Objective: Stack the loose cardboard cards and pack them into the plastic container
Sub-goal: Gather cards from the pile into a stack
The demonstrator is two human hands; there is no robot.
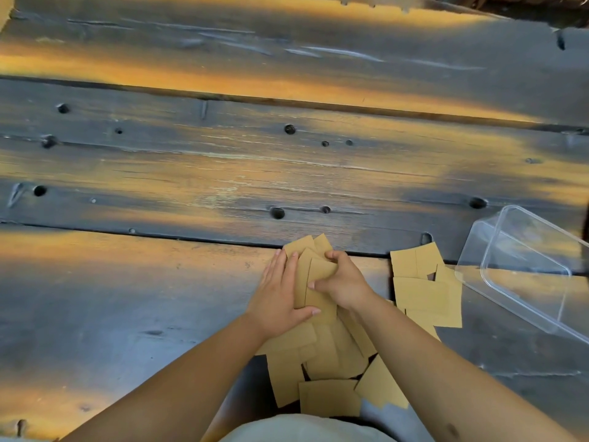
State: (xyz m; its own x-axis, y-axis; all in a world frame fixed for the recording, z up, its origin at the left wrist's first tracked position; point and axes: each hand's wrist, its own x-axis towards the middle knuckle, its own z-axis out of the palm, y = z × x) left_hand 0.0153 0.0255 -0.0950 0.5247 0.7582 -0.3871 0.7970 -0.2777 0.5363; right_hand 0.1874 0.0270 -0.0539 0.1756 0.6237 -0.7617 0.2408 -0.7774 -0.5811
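The task is at an early stage, by my reading. The right hand (342,282) has its grip curled round a small bundle of cards (318,279) near the middle of the surface's (127,298) near edge. The left hand (280,298) lies flat, fingers straight, pressed against the bundle's left side, squaring it up. Most cards are not yet gathered: a loose heap (325,371) sprawls under the forearms at the near edge, and another patch (424,288) lies just right of the hands. The container (526,269) stands tilted toward the right edge, touching that patch, and looks empty. Left to do: collect both piles, even the stack, and put it in.
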